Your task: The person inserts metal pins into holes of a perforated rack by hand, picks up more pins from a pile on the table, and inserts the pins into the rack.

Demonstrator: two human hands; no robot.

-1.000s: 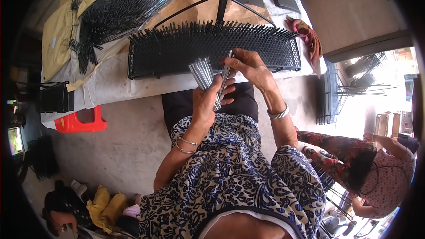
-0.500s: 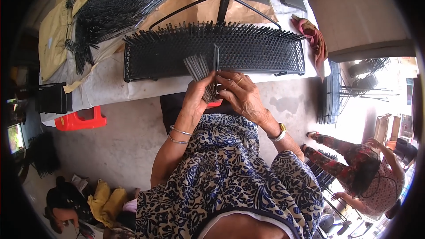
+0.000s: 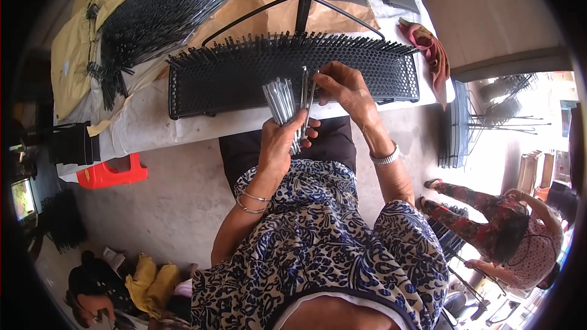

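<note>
My left hand (image 3: 278, 142) is closed around a bundle of thin silvery metal rods (image 3: 280, 102); their upper ends fan out above the fingers. One or two rods (image 3: 305, 95) stand apart from the bundle, rising between my two hands. At the top of them, thumb and fingertips of my right hand (image 3: 350, 93) are pinched together on a rod. Just behind both hands is a long, curved black perforated holder (image 3: 214, 90) on the table. Dark rods (image 3: 263, 43) stick up in a dense row along its far edge.
A large pile of dark rods (image 3: 165, 12) lies on brown paper (image 3: 260, 0) at the back left. Also about are a pink-red cloth (image 3: 434, 49), a red plastic stool (image 3: 113, 173), and a wire rack (image 3: 454, 131). One person (image 3: 507, 232) is at the right, another (image 3: 95, 284) at lower left.
My right hand has moved up and right, away from the left hand, to the rods' upper ends. The bundle in my left hand has turned more upright.
</note>
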